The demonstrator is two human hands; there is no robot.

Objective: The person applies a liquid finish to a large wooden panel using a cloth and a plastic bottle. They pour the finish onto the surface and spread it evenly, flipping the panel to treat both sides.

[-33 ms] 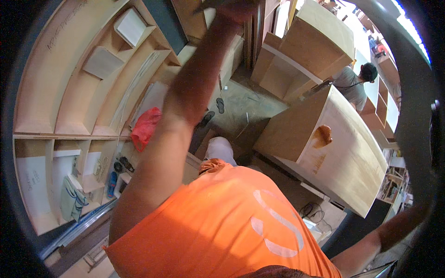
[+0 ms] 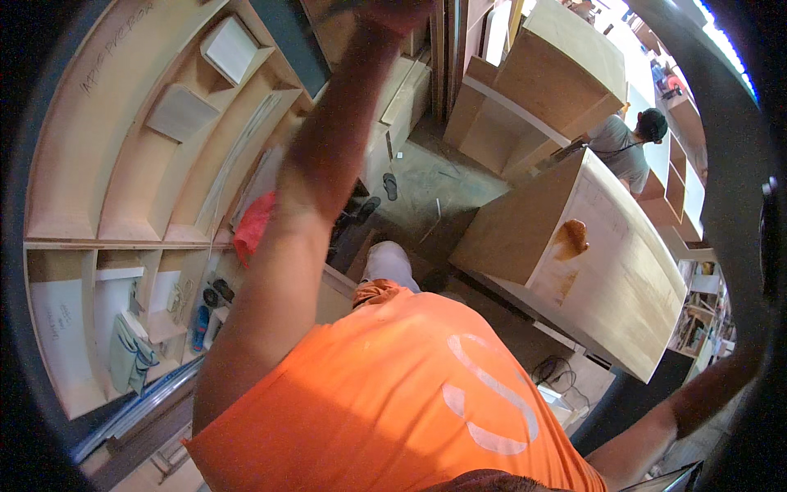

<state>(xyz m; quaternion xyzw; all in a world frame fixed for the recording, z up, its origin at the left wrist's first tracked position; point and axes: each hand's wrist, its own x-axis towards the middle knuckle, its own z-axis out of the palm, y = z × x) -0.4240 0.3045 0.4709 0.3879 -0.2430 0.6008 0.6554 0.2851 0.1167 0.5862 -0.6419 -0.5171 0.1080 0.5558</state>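
Left hand (image 2: pixel 393 12) raised overhead, forearm pointing up-frame.

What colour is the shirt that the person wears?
Orange shirt with a pale mark; the head view shows it best.

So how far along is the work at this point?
Done: the cabinet beside the person stands assembled, with a brown smear on top. In hand: the left hand reaches up at the top edge, its grip unclear. Left: shelving still bare wood; the right hand is out of view.
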